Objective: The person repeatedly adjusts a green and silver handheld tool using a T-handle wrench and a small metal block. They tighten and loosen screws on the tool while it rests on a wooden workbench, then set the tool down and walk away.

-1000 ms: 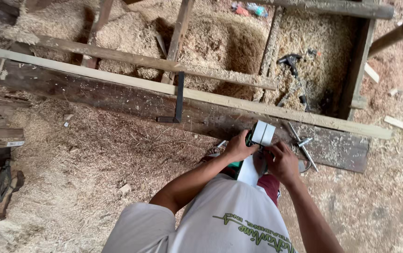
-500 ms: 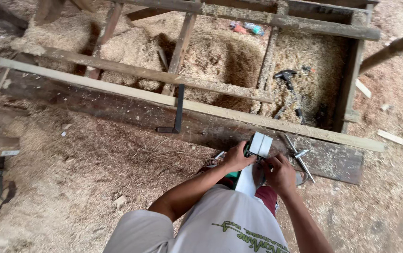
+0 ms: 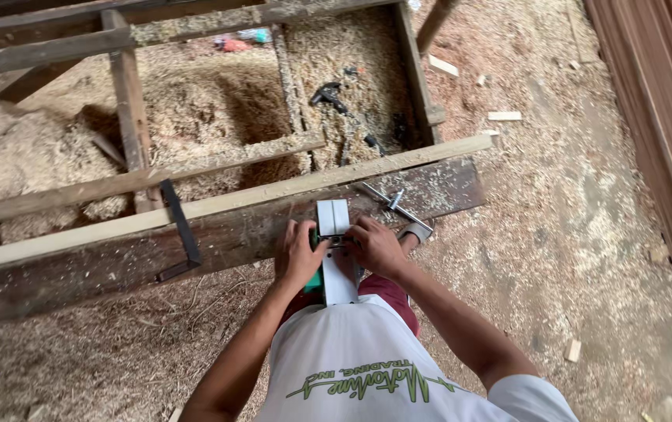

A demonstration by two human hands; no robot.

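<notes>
Green and silver, the electric planer [image 3: 333, 252] lies upside down on the near edge of the dark plank bench [image 3: 78, 273], its flat metal sole facing up, just in front of the person's white shirt. The left hand [image 3: 298, 254] is closed around the planer's left side, gripping the green body. The right hand [image 3: 377, 246] is curled at the right side near the middle of the sole, its fingers pinched at something small there; what it pinches is hidden. Just to the right, a metal clamp screw [image 3: 389, 202] lies on the bench. A pale wooden batten [image 3: 218, 205] runs along the far edge of the bench, crossed by a black clamp [image 3: 179, 230] to the left. Beyond it, a rough timber frame [image 3: 129, 109] sits over heaps of wood shavings, where a dark tool [image 3: 326, 94] rests.

This looks like work at the cutter area of the sole. To do it well, I would judge that the left hand should pin the body hard against the bench so it cannot rock, while the right hand works in small, even turns, fingers clear of the blade edge. Shavings should be kept out of the slot.
</notes>
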